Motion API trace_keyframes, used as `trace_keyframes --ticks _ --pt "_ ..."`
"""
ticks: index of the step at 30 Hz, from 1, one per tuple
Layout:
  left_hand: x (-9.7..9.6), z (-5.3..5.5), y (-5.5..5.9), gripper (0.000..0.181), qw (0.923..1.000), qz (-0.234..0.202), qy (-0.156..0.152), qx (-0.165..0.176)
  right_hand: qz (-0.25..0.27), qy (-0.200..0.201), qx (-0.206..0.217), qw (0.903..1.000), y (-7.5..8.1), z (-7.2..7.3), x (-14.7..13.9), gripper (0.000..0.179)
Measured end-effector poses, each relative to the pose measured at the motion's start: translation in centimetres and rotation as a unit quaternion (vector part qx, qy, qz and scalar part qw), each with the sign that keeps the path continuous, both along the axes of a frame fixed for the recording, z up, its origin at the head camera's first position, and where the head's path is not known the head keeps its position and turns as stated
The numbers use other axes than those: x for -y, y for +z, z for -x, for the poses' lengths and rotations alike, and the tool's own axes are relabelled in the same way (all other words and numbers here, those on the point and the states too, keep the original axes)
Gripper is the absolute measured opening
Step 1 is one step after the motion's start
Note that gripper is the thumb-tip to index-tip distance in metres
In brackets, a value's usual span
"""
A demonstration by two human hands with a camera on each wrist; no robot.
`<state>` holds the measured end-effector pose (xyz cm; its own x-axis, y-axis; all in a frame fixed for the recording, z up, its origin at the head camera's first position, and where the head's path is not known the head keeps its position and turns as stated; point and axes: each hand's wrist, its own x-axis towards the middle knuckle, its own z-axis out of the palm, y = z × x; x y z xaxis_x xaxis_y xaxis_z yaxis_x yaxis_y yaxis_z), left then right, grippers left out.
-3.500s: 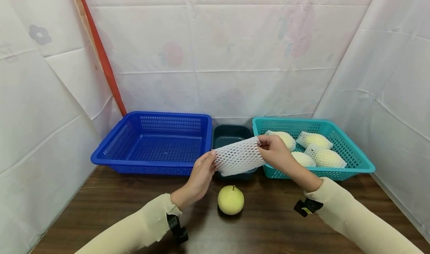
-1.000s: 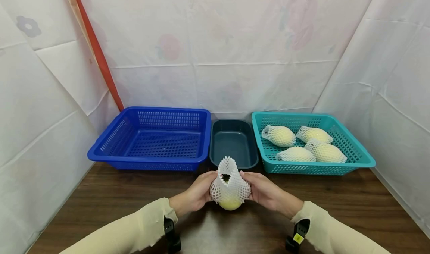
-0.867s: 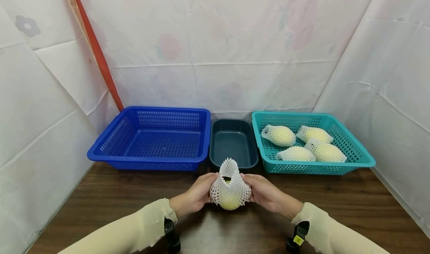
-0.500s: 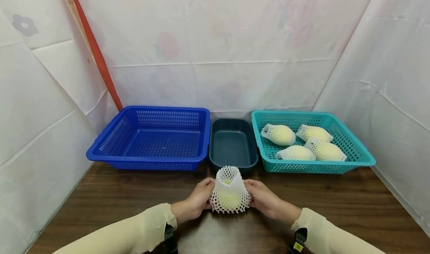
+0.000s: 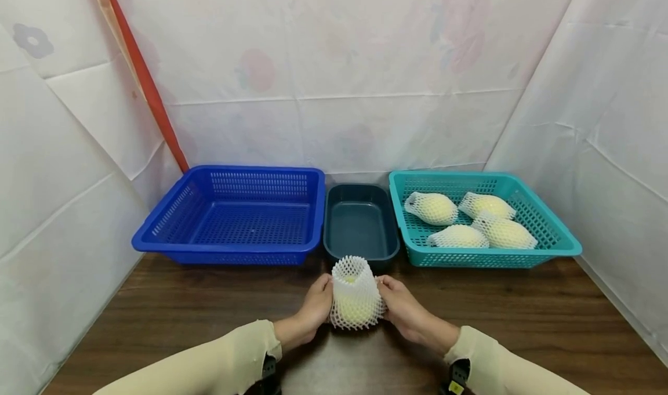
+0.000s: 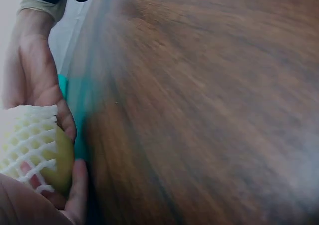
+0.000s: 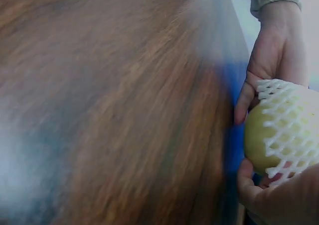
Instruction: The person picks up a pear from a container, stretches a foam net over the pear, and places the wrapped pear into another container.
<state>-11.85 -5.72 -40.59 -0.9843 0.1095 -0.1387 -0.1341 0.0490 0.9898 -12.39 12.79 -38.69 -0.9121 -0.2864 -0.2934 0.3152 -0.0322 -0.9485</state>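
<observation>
A white foam fruit net (image 5: 357,290) covers a yellow-green pear (image 7: 255,140) at the front middle of the table. Its upper end stands up as an open collar, and the pear's top shows faintly inside. My left hand (image 5: 315,305) grips the net and pear from the left side. From the right side, my right hand (image 5: 406,309) pinches the net with thumb and fingers. Both wrist views show the pear's lower end bare past the net's cut edge, with fingers around it. In the head view that end is hidden by the mesh.
Behind the hands stands a dark green tray (image 5: 360,232). To its left is a blue basket (image 5: 229,248); to its right, a teal basket (image 5: 490,259) with several netted pears (image 5: 438,209). White cloth (image 5: 339,64) walls the back and sides of the wooden table (image 5: 198,296).
Earlier both hands stretched the net above the bare pear. It then came down over the pear, whose bottom last showed below it. Lately the hands have drawn slightly closer together.
</observation>
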Motion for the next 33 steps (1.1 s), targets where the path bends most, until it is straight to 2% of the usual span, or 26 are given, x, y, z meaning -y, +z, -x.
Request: trace_keyframes --ticks 4,9,14,18,21,28,33 --pt "-0.4 0.5 0.6 0.021 0.9985 -0.038 0.037 -0.016 0.027 -0.031 -0.009 0.9991 0.7 0.1 0.3 0.027" --pt "-0.8 0.9 1.3 0.021 0.9934 -0.082 0.072 -0.035 0.032 -0.077 -0.007 0.9965 1.7 0.3 0.9 0.030" --pt "-1.2 0.8 1.7 0.024 0.9901 -0.101 0.088 -0.041 0.043 -0.082 0.012 0.9957 2.1 0.2 1.4 0.043" --pt "-1.4 0.7 1.7 0.025 0.9884 -0.109 0.101 -0.033 0.048 -0.089 0.017 0.9948 2.3 0.2 1.5 0.041" --pt "-1.4 0.7 1.6 0.025 0.9867 -0.133 0.092 -0.014 0.041 -0.105 0.007 0.9936 2.3 0.3 1.7 0.034" --pt "-1.3 1.3 1.3 0.021 0.9809 -0.191 0.031 0.022 -0.005 -0.149 -0.037 0.9881 2.3 1.0 2.1 0.021" --pt "-1.4 1.6 1.8 0.018 0.9761 -0.213 0.028 0.029 -0.016 -0.172 -0.055 0.9834 2.1 1.7 2.2 0.015"
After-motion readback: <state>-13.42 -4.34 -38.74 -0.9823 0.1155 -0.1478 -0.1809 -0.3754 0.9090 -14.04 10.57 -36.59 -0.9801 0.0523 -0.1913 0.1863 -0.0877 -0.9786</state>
